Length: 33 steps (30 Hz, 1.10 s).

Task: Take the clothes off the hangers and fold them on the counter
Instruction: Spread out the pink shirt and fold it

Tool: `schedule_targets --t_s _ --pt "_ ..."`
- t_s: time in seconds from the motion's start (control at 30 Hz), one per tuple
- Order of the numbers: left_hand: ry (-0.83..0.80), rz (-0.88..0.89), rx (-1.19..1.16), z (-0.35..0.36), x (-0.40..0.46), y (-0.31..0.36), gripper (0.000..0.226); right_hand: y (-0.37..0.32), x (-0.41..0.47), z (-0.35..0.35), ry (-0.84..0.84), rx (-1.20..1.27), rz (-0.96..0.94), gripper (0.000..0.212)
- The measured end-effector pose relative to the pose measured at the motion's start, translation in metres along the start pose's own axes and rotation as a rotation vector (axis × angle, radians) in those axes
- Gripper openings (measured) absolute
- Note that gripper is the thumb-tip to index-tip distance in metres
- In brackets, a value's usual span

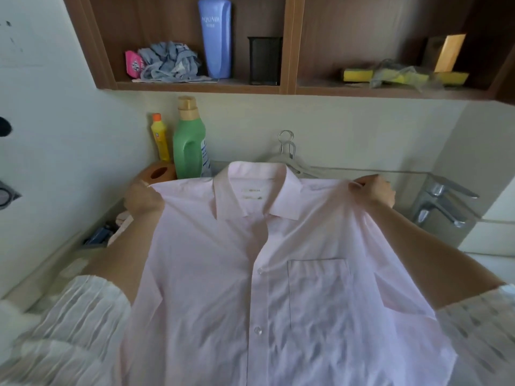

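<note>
A pale pink button-up shirt with a collar and a chest pocket hangs spread out in front of me, buttoned, its front facing me. My left hand pinches the shirt's left shoulder. My right hand grips its right shoulder at the same height. Behind the collar, pale hangers with a metal hook lie against the back wall. The shirt hides the counter below it.
A green detergent bottle and a yellow bottle stand at the back left. A chrome tap sits at the right. The wooden shelf above holds a blue bottle, a black cup, rags and sponges.
</note>
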<state>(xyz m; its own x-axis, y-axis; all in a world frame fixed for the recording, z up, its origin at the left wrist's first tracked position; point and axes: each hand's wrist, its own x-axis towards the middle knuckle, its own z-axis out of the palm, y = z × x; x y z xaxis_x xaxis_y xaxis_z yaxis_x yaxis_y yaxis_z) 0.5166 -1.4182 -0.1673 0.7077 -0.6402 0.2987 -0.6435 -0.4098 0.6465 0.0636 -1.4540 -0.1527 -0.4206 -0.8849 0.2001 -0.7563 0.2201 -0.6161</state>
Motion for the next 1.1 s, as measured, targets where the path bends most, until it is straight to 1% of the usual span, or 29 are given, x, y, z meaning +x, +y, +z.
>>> schedule_targets --t_s 0.07,0.1,0.13,0.2,0.23,0.27,0.3,0.33,0.37,0.4,0.43,0.47,0.5,0.53,0.57,0.6,0.63,0.7,0.73,0.8,0.83,0.9,0.97,1.0,1.07,1.1 --pt "0.014 -0.015 -0.006 0.023 -0.001 -0.008 0.029 0.007 0.010 0.024 -0.058 -0.005 0.012 0.022" --pt "-0.006 -0.024 0.006 0.043 -0.003 -0.013 0.028 0.016 0.017 0.042 -0.102 -0.026 0.025 0.021" --pt "-0.051 -0.033 0.018 0.057 -0.009 -0.020 0.027 0.025 0.018 0.058 -0.147 -0.042 0.035 0.019" --pt "-0.226 -0.038 0.071 0.083 -0.021 -0.032 0.029 0.041 0.017 0.083 -0.272 -0.070 0.059 0.016" --pt "-0.294 -0.011 0.121 0.092 -0.025 -0.037 0.032 0.044 0.017 0.090 -0.323 -0.084 0.061 0.017" --pt "-0.326 0.035 0.191 0.098 -0.028 -0.039 0.037 0.044 0.018 0.095 -0.359 -0.101 0.047 0.020" --pt "-0.315 0.090 0.278 0.101 -0.031 -0.035 0.045 0.039 0.020 0.101 -0.361 -0.129 -0.005 0.027" --pt "-0.276 0.173 0.354 0.104 -0.035 -0.027 0.052 0.032 0.021 0.106 -0.336 -0.149 -0.111 0.036" --pt "-0.250 0.318 0.395 0.105 -0.041 -0.014 0.056 0.020 0.018 0.108 -0.305 -0.149 -0.247 0.041" --pt "-0.283 0.506 0.396 0.110 -0.047 0.003 0.056 0.005 0.017 0.112 -0.292 -0.119 -0.394 0.042" --pt "-0.384 0.680 0.363 0.116 -0.054 0.019 0.056 -0.012 0.012 0.116 -0.327 -0.097 -0.525 0.043" --pt "-0.514 0.799 0.342 0.120 -0.063 0.035 0.059 -0.026 0.007 0.120 -0.416 -0.118 -0.625 0.046" --pt "-0.620 0.864 0.368 0.124 -0.070 0.046 0.062 -0.040 0.001 0.126 -0.534 -0.204 -0.684 0.048" --pt "-0.660 0.904 0.425 0.127 -0.074 0.055 0.064 -0.049 -0.004 0.133 -0.651 -0.328 -0.717 0.050" --pt "-0.670 0.916 0.498 0.129 -0.073 0.060 0.061 -0.054 -0.005 0.142 -0.738 -0.457 -0.735 0.047" --pt "-0.680 0.914 0.565 0.129 -0.072 0.063 0.054 -0.054 -0.006 0.149 -0.789 -0.558 -0.752 0.043" --pt "-0.703 0.900 0.616 0.128 -0.070 0.064 0.044 -0.053 -0.005 0.156 -0.810 -0.606 -0.769 0.037" --pt "-0.767 0.842 0.619 0.126 -0.064 0.062 0.028 -0.047 0.001 0.161 -0.792 -0.530 -0.769 0.030" --pt "-0.753 0.811 0.580 0.126 -0.061 0.059 0.025 -0.044 0.005 0.162 -0.765 -0.434 -0.730 0.028" --pt "-0.610 0.749 0.480 0.130 -0.055 0.056 0.023 -0.041 0.010 0.162 -0.680 -0.273 -0.658 0.024" --pt "-0.545 0.696 0.426 0.135 -0.054 0.056 0.022 -0.041 0.010 0.163 -0.649 -0.237 -0.638 0.022" --pt "-0.496 0.612 0.332 0.146 -0.059 0.057 0.019 -0.037 0.001 0.170 -0.618 -0.226 -0.606 0.023" --pt "-0.506 0.584 0.280 0.157 -0.069 0.054 0.015 -0.032 -0.011 0.178 -0.625 -0.159 -0.528 0.030" --pt "-0.531 0.572 0.249 0.162 -0.074 0.052 0.017 -0.029 -0.015 0.181 -0.647 -0.097 -0.477 0.041" --pt "-0.590 0.569 0.176 0.163 -0.082 0.048 0.031 -0.029 -0.022 0.183 -0.670 0.012 -0.409 0.069" --pt "-0.620 0.564 0.138 0.162 -0.086 0.047 0.042 -0.029 -0.023 0.185 -0.650 0.037 -0.370 0.074"
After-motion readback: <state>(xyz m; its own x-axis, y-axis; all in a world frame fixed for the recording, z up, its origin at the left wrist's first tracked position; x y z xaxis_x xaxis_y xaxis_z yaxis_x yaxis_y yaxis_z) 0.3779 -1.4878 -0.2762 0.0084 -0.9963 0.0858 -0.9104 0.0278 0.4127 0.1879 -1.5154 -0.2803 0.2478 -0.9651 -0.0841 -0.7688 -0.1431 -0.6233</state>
